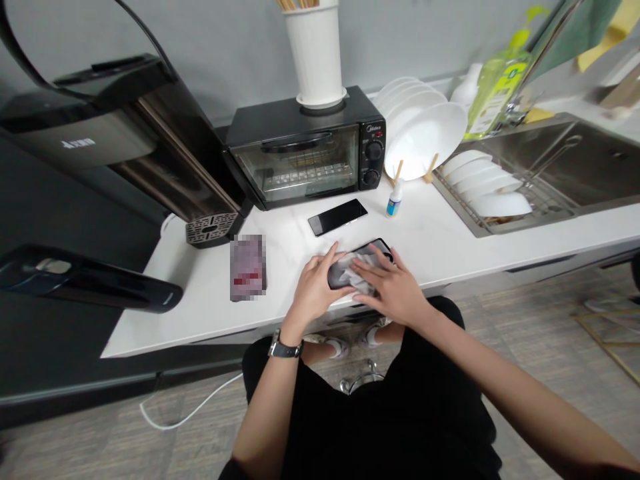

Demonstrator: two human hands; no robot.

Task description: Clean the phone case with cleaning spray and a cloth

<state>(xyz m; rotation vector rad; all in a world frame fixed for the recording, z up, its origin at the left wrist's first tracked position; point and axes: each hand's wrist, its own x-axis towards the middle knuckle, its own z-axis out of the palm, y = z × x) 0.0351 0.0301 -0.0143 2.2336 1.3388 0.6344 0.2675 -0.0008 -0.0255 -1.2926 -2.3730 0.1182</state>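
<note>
Near the counter's front edge lies a greyish phone case [375, 249] with a black rim; whether a phone is inside I cannot tell. My left hand [317, 283] grips its left end between thumb and fingers. A crumpled white tissue [361, 268] covers part of it, pressed under the fingers of my right hand [393, 283]. Just behind, a black phone [338, 217] rests flat with its dark screen up. To the right of that phone stands a small white bottle [394, 201] with a blue label.
A toaster oven [305, 157] carries a white pot [317, 57]. Left are a water dispenser [175, 133], a dark cylindrical device [90, 280] and a blurred-out item [248, 267]. White plates [425, 137], a green pump bottle [500, 90] and a sink [595, 160] with bowls are on the right.
</note>
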